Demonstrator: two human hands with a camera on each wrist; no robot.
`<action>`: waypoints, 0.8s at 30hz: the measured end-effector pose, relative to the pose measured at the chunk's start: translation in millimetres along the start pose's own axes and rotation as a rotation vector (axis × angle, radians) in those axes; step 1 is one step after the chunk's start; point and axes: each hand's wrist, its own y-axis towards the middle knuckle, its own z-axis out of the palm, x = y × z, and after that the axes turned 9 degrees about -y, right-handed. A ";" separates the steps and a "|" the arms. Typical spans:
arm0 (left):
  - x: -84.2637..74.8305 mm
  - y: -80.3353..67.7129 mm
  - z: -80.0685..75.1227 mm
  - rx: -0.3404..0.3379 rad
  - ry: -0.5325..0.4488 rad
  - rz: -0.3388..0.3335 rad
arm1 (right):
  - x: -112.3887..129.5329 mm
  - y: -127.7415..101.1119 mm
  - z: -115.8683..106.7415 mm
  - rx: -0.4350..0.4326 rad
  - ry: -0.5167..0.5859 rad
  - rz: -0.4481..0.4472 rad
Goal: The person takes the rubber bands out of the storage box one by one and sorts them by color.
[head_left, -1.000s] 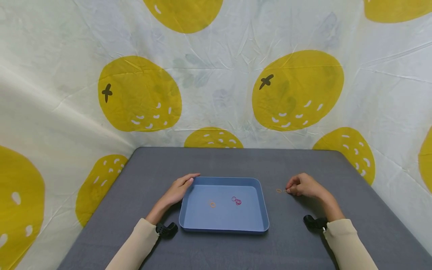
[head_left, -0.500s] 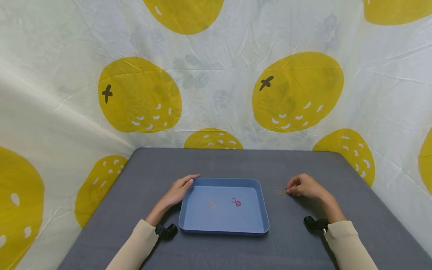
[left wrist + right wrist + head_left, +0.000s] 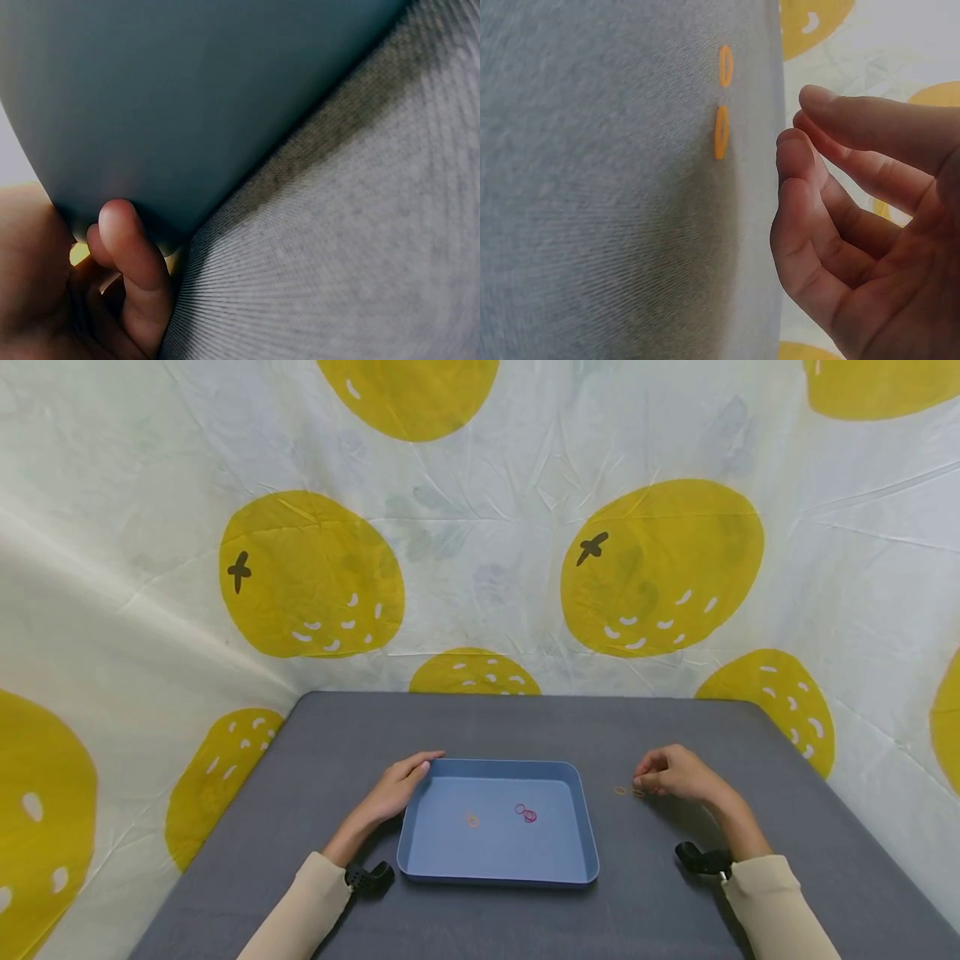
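Both hands rest on the grey bench in the head view. The left hand lies with relaxed, straight fingers against the left rim of the blue tray, grasping nothing. The right hand sits loosely curled, fingertips just beside two orange rubber bands lying on the bench right of the tray. Inside the tray lie one orange band and a few red bands.

From the left wrist, a fingertip touches the tray's outer wall where it meets the bench.

From the right wrist, the right hand hovers with bent fingers apart, holding nothing, near the two orange rubber bands.
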 end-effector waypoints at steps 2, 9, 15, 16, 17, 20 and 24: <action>0.5 0.2 -0.1 -0.002 0.001 -0.001 | 2.4 0.0 -1.0 -0.004 -0.006 -0.004; 0.6 -0.7 -0.4 -0.002 0.005 -0.001 | 4.8 1.8 -0.3 -0.022 -0.005 -0.026; -0.4 -1.7 0.4 -0.004 0.000 -0.012 | 8.5 3.0 -1.3 -0.027 -0.003 -0.037; -0.8 -1.6 0.4 -0.005 -0.001 -0.015 | 9.2 3.1 -1.9 -0.027 -0.005 -0.044; -0.9 -1.3 0.5 -0.007 -0.003 -0.017 | 10.3 3.1 -2.3 -0.029 -0.005 -0.047; -1.3 -0.5 0.7 -0.014 0.002 -0.016 | 14.0 2.8 -4.0 -0.033 -0.010 -0.056; -1.8 -1.0 1.3 -0.015 0.006 -0.013 | 20.1 0.9 -5.7 -0.038 -0.017 -0.066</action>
